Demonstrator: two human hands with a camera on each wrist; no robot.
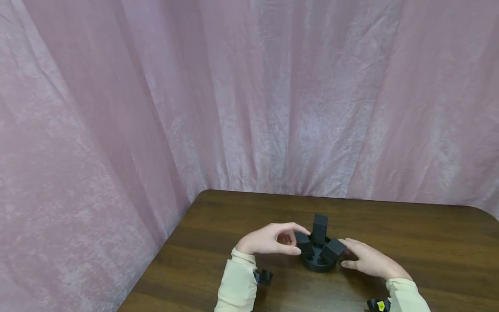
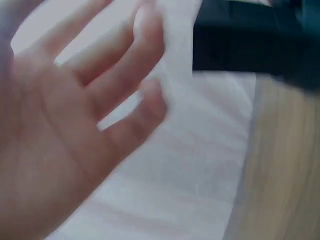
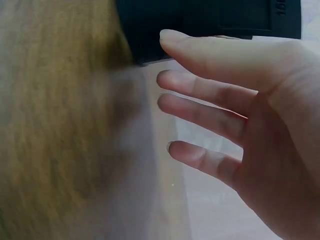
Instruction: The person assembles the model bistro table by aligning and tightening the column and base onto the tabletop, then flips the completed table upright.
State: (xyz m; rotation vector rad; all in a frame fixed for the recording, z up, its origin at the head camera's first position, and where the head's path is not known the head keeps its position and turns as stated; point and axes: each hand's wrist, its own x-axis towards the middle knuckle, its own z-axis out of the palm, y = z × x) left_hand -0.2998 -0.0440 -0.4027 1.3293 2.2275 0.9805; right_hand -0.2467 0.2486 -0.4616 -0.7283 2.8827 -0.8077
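A black round dish-like base (image 1: 317,265) sits on the table with three black rectangular blocks on it. The rear block (image 1: 320,229) stands upright; the left block (image 1: 303,245) and right block (image 1: 333,250) lean outward. At the left block is my left hand (image 1: 269,238), its index fingertip and thumb tip right at the block's edges. In the left wrist view its other fingers (image 2: 145,60) are loosely bent, apart from the black part. My right hand (image 1: 370,258) is beside the right block, thumb and fingers spread. The right wrist view shows its thumb overlapping a black face with raised markings.
The brown wooden table (image 1: 226,208) has rounded far corners. Behind it and along the left hangs a pink curtain (image 1: 249,108). A small black device (image 1: 263,277) is strapped at the left wrist, another (image 1: 378,305) at the right.
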